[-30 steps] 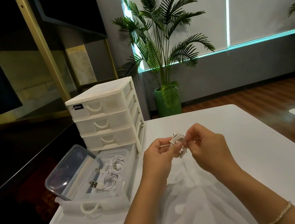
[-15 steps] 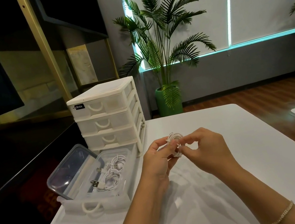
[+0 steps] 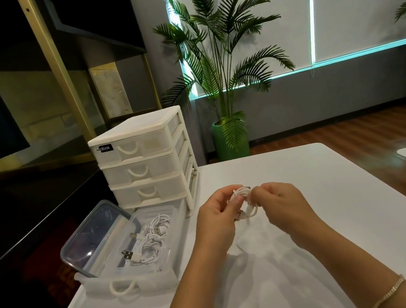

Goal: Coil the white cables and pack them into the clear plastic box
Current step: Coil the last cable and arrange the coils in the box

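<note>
Head view: left hand [image 3: 218,221] and right hand [image 3: 283,206] both pinch a white cable coil [image 3: 244,202]; coiling looks nearly done, next comes placing it in the clear plastic box [image 3: 159,253].

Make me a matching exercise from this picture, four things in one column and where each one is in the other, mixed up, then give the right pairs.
Things:
1. drawer unit
2. clear box
3. cable being coiled
4. potted palm

Places:
A. on the floor beyond the table
B. held between the left hand and the right hand
C. at the table's far left corner
D. in the pulled-out drawer, with coiled cables inside

Pairs: 1-C, 2-D, 3-B, 4-A
</note>
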A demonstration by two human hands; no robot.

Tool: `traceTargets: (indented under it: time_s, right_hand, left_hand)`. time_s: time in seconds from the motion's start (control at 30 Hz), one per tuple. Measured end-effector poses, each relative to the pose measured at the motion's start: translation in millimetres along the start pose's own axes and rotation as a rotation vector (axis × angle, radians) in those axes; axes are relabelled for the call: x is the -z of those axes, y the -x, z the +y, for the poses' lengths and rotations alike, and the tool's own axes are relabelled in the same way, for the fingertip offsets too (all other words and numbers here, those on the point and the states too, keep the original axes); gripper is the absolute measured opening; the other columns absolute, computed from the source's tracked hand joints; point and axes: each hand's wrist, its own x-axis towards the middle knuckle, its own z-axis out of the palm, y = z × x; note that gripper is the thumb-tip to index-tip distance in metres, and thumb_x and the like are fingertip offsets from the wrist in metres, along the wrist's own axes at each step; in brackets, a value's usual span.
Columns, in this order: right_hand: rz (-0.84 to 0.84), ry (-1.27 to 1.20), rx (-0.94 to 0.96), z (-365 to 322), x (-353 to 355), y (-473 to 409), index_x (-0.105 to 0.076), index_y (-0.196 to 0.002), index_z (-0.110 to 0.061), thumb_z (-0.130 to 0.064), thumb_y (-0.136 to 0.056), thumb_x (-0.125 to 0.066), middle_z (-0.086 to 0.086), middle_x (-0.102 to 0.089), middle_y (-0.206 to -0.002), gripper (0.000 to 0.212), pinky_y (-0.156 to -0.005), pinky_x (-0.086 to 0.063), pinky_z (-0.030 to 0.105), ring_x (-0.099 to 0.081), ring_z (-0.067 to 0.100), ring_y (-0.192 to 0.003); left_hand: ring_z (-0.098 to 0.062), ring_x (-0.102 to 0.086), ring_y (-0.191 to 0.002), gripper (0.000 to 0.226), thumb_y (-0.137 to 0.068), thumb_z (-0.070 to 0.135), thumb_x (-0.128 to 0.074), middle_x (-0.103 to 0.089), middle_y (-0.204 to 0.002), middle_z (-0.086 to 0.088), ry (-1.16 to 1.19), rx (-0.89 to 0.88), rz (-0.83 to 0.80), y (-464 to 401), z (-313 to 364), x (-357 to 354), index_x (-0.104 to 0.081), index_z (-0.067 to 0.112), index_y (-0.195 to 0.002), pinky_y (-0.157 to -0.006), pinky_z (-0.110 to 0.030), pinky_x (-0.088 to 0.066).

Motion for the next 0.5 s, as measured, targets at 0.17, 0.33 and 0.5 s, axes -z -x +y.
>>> traceTargets:
  time_s: [0.17, 0.33, 0.5]
  right_hand:
    - [-0.048, -0.216, -0.171, -6.0, 2.6, 0.7, -0.06, -0.066, -0.008, -0.032, -0.09, -0.053, 0.004, -0.056, -0.067, 0.035, -0.061, -0.041, 0.027, -0.048, 0.016, -0.064]
    - [-0.093, -0.315, -0.18, -4.9, 4.6, -2.0, -0.062, -0.072, -0.009, -0.043, -0.087, -0.055, 0.005, -0.063, -0.072, 0.038, -0.078, -0.047, 0.032, -0.059, 0.021, -0.078]
    - [-0.036, -0.477, -0.208, -5.5, 4.6, -1.5, -0.054, -0.066, -0.007, -0.03, -0.087, -0.06, -0.003, -0.054, -0.04, 0.032, -0.092, -0.044, 0.038, -0.062, 0.03, -0.081]
  left_hand:
    - [-0.023, -0.065, -0.095, 0.018, -0.088, 0.017, -0.062, -0.071, -0.096, -0.001, -0.117, -0.082, 0.052, -1.7, -4.0, 6.1, -0.067, 0.034, -0.085, -0.088, -0.041, -0.054]
    - [-0.019, -0.065, -0.093, 0.018, -0.086, 0.02, -0.065, -0.072, -0.093, 0.004, -0.177, -0.093, 0.109, -3.1, -6.8, 7.4, -0.066, 0.037, -0.082, -0.084, -0.038, -0.055]
    - [-0.014, -0.066, -0.09, 0.021, -0.084, 0.017, -0.067, -0.072, -0.09, 0.01, -0.209, -0.104, 0.138, -3.8, -7.3, 10.6, -0.067, 0.038, -0.081, -0.08, -0.029, -0.054]
